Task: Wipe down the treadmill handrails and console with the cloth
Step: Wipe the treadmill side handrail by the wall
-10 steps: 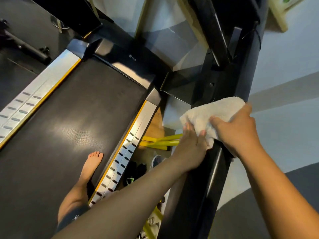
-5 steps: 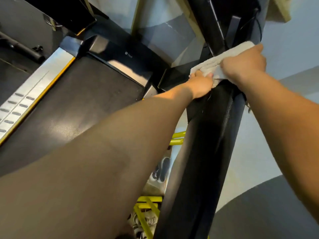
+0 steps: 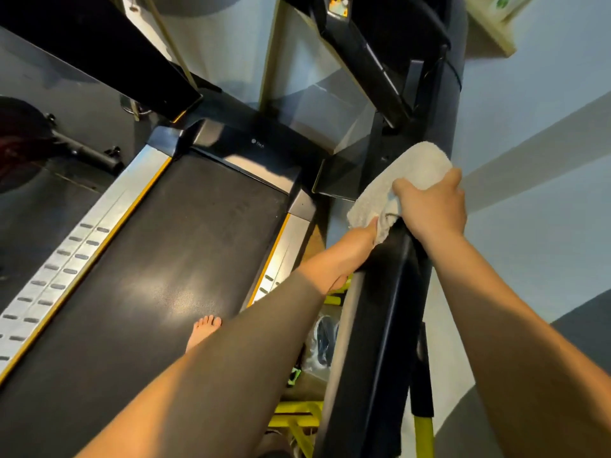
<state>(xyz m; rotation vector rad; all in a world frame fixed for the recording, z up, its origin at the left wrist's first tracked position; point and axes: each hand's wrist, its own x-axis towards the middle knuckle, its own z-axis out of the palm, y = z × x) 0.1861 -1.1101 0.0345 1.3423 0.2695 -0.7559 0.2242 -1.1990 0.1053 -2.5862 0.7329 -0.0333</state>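
The cloth (image 3: 401, 183) lies draped over the black handrail (image 3: 373, 325), at about 2 o'clock from the belt (image 3: 158, 276). The right hand (image 3: 433, 209) is closed over the cloth's upper fold, pressing it onto the rail. The left hand (image 3: 347, 256) sits at 7 o'clock from the right, curled around the rail's inner side with its fingertips pinching the cloth's lower edge.

I judge the main risk to be the cloth bunching or slipping: only its edges are held, so a long stroke could drag it off the rail's far side, where it would fall towards the shoes (image 3: 322, 342) below. Leaning out with a bare foot (image 3: 203, 332) on the belt could also cost balance. The console (image 3: 363, 38), at 12 o'clock, looks not yet reached.
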